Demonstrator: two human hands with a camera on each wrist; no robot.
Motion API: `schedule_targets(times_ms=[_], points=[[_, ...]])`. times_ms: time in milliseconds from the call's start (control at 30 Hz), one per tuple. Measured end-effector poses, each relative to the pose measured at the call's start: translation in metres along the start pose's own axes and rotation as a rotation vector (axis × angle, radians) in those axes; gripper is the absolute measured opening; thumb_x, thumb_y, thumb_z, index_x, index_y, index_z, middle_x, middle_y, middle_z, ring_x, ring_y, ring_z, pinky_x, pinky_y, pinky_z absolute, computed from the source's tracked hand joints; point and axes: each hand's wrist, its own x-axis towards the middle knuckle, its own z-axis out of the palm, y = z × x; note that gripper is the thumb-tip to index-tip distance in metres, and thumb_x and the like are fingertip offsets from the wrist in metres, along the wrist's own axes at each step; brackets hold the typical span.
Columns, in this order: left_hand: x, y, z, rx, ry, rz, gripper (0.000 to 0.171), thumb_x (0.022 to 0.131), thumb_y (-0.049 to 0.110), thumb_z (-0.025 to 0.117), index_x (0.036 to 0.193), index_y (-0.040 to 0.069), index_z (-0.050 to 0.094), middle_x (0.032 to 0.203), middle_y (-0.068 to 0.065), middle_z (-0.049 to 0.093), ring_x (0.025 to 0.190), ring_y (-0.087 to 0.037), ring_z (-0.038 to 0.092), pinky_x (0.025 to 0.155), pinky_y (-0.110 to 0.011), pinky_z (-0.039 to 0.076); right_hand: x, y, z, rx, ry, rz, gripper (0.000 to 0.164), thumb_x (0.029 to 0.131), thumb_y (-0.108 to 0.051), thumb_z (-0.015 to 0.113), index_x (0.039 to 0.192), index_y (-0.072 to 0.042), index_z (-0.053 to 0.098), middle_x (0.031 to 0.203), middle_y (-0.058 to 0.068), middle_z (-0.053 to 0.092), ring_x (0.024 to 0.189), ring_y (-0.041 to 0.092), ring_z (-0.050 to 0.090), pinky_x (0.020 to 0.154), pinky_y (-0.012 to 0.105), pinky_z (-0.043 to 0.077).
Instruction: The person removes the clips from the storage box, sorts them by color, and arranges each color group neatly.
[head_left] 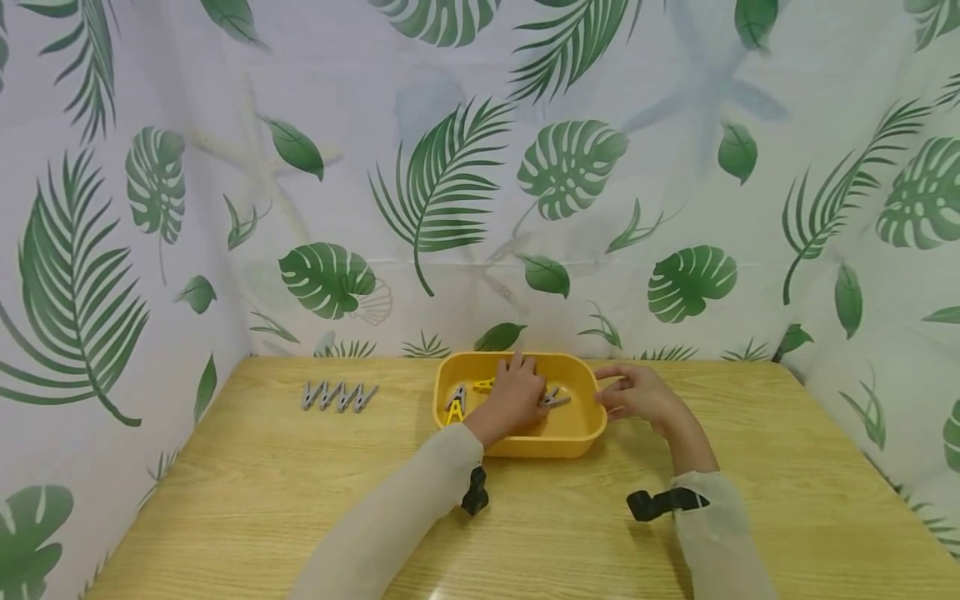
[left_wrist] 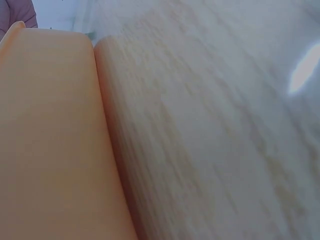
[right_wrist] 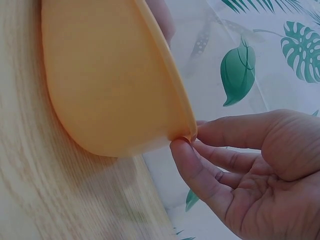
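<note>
A yellow plastic basin [head_left: 532,447] stands on the wooden table, with yellow and grey clothespins inside. My left hand [head_left: 516,398] reaches down into it over the near rim, its fingertips among the pins. Grey clothespins [head_left: 553,398] lie just right of that hand, while a yellow clothespin [head_left: 454,410] is at the basin's left end. I cannot tell whether the left fingers grip a pin. At the basin's right end, my right hand [right_wrist: 260,170] pinches the rim [right_wrist: 186,112] between thumb and finger.
Several grey clothespins [head_left: 340,397] stand in a zigzag row on the table [head_left: 247,500], left of the basin. Behind the table's far edge hangs a white leaf-patterned cloth [head_left: 480,208], which also runs along both sides. Each wrist carries a black camera mount [head_left: 475,492].
</note>
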Motion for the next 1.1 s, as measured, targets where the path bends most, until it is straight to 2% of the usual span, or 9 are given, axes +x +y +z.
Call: schedule_targets(times_ms=[200, 367, 600, 833, 1000, 1100], points=[[0.000, 0.000, 0.000, -0.027, 0.005, 0.008, 0.016, 0.095, 0.034, 0.068, 0.087, 0.022, 0.074, 0.107, 0.000, 0.058, 0.103, -0.021, 0.044, 0.083, -0.036, 0.029, -0.001, 0.000, 0.001, -0.002, 0.002, -0.001, 0.051, 0.098, -0.004, 0.062, 0.144, 0.009, 0.044, 0.115, 0.028, 0.068, 0.088, 0.018, 0.071, 0.083, 0.040, 0.061], [-0.001, 0.000, -0.003, -0.055, 0.011, 0.005, 0.015, 0.094, 0.033, 0.069, 0.089, 0.020, 0.075, 0.107, 0.000, 0.059, 0.101, -0.020, 0.043, 0.085, -0.036, 0.032, -0.003, -0.001, 0.002, -0.006, 0.002, 0.010, 0.051, 0.098, -0.005, 0.063, 0.144, 0.008, 0.044, 0.119, 0.030, 0.067, 0.089, 0.019, 0.071, 0.084, 0.042, 0.061], [-0.003, 0.001, -0.008, -0.077, 0.069, 0.016, 0.015, 0.094, 0.030, 0.069, 0.085, 0.019, 0.073, 0.104, -0.001, 0.060, 0.097, -0.020, 0.045, 0.085, -0.036, 0.033, -0.003, -0.003, 0.001, -0.008, 0.004, 0.012, 0.051, 0.098, -0.005, 0.063, 0.144, 0.009, 0.045, 0.119, 0.031, 0.066, 0.089, 0.020, 0.071, 0.084, 0.042, 0.061], [-0.005, 0.000, -0.008, -0.057, 0.155, 0.021, 0.020, 0.096, 0.037, 0.067, 0.089, 0.020, 0.073, 0.102, 0.001, 0.059, 0.096, -0.018, 0.047, 0.083, -0.033, 0.034, -0.001, 0.000, 0.001, 0.009, -0.009, -0.007, 0.051, 0.098, -0.005, 0.062, 0.143, 0.010, 0.044, 0.118, 0.031, 0.067, 0.090, 0.020, 0.072, 0.084, 0.042, 0.061], [-0.006, -0.002, -0.012, -0.081, 0.218, 0.029, 0.021, 0.096, 0.038, 0.068, 0.089, 0.018, 0.070, 0.100, 0.000, 0.058, 0.096, -0.019, 0.046, 0.086, -0.035, 0.035, 0.000, 0.001, 0.000, 0.007, -0.003, -0.006, 0.051, 0.098, -0.005, 0.063, 0.143, 0.010, 0.044, 0.116, 0.029, 0.068, 0.089, 0.020, 0.071, 0.084, 0.043, 0.061], [-0.008, -0.005, -0.019, -0.116, 0.227, 0.020, 0.020, 0.096, 0.036, 0.069, 0.089, 0.017, 0.069, 0.100, 0.000, 0.057, 0.096, -0.019, 0.045, 0.086, -0.035, 0.034, 0.000, 0.000, -0.001, 0.007, -0.008, -0.012, 0.051, 0.098, -0.004, 0.063, 0.143, 0.011, 0.044, 0.115, 0.029, 0.068, 0.090, 0.020, 0.071, 0.083, 0.042, 0.061]])
